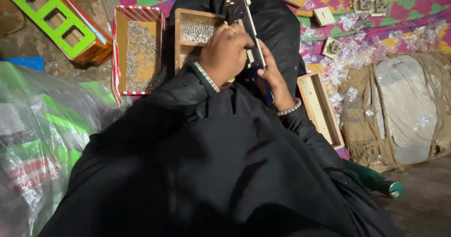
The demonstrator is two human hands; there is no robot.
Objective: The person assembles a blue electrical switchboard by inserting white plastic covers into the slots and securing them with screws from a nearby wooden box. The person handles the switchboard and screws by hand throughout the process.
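Head view looks down over a black-sleeved lap to a long dark blue strip (245, 35) with a white edge and small metal fittings, held upright-lengthwise between both hands. The left hand (226, 54) is curled closed over the strip's left side, knuckles up, fingers wrapped around it; what the fingertips pinch, if anything, is hidden. The right hand (275, 79) lies along the strip's right edge, fingers stretched and pressed against it, thumb tucked under, so it steadies rather than fully clasps.

Just beyond the left hand stands a wooden tray (181, 35) split into compartments; the far compartment holds a layer of small silvery screws (197, 31), and the nearer one seems to hold more, though the hand covers most of it. Left of it, touching or nearly so, a red-and-white striped box (116, 54) holds a bigger heap of metal pins (140, 54). A shallow wooden box (315, 108) sits beside the right wrist, with nothing showing inside.

Room is tight: the boxes hem the left, a burlap-wrapped bundle (399, 110) and scattered clear wrappers (357, 54) crowd the right, and a plastic-covered pile (37, 138) fills the near left. A green frame (51, 16) lies at the far left corner.
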